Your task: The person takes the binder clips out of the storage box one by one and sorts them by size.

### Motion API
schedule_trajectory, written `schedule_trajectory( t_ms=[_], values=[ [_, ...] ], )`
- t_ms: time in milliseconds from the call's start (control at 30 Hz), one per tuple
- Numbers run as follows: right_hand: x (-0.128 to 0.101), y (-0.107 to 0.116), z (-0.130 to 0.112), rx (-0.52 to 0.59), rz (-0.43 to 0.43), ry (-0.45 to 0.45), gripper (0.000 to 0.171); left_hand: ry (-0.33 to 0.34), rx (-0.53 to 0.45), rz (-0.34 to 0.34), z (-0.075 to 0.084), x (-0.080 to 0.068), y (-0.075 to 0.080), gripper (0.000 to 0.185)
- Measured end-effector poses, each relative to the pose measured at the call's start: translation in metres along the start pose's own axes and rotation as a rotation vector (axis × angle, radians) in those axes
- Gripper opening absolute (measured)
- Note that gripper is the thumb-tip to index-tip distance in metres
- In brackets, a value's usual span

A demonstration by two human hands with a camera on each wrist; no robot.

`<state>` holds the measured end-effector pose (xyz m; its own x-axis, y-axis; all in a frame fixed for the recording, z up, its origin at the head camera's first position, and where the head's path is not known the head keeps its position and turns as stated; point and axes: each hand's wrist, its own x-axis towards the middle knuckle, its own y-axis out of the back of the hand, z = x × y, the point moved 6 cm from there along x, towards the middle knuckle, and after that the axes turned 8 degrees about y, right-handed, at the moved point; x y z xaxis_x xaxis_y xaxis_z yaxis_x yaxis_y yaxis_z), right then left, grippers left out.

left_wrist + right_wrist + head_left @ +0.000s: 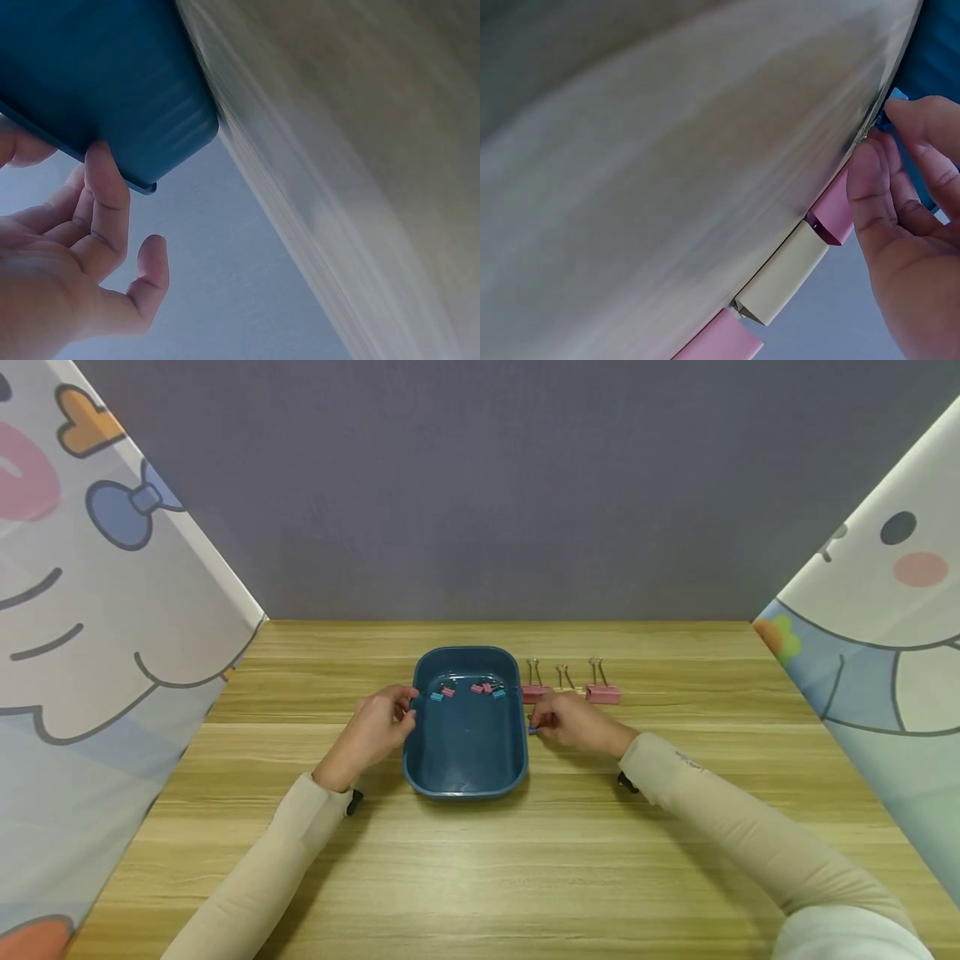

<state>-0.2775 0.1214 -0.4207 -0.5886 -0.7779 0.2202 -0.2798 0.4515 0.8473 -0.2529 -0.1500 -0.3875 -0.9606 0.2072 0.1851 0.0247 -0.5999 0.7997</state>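
A dark blue tray (465, 777) sits mid-table, with several small pink and blue binder clips (468, 690) at its far end. My left hand (408, 708) grips the tray's left rim; in the left wrist view the left hand (90, 154) has curled fingers (105, 180) against the tray (112, 75) lip. Just right of the tray, my right hand (534, 724) pinches a small blue binder clip (532, 729) low over the table. The right wrist view shows that clip (895, 96) at the right hand's (881, 127) fingertips, beside the tray (937, 60).
Three larger binder clips stand in a row right of the tray: pink (536, 692), cream (566, 682), pink (603, 694); in the right wrist view the pink clip (832, 214) and cream clip (784, 274) lie close. Printed fabric screens (112, 610) flank the wooden table (480, 877).
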Motion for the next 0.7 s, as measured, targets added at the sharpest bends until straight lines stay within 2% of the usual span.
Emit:
schedule_trajectory(
  t_ms=[433,700],
  values=[
    [0.002,-0.003,-0.002,-0.019,-0.034,0.005,0.012,0.025,0.011,-0.003,-0.001,-0.001,-0.001,0.029],
    [-0.001,0.013,-0.007,0.064,-0.001,-0.027,0.011,-0.003,0.011,0.007,-0.001,-0.001,-0.001,0.028]
  ],
)
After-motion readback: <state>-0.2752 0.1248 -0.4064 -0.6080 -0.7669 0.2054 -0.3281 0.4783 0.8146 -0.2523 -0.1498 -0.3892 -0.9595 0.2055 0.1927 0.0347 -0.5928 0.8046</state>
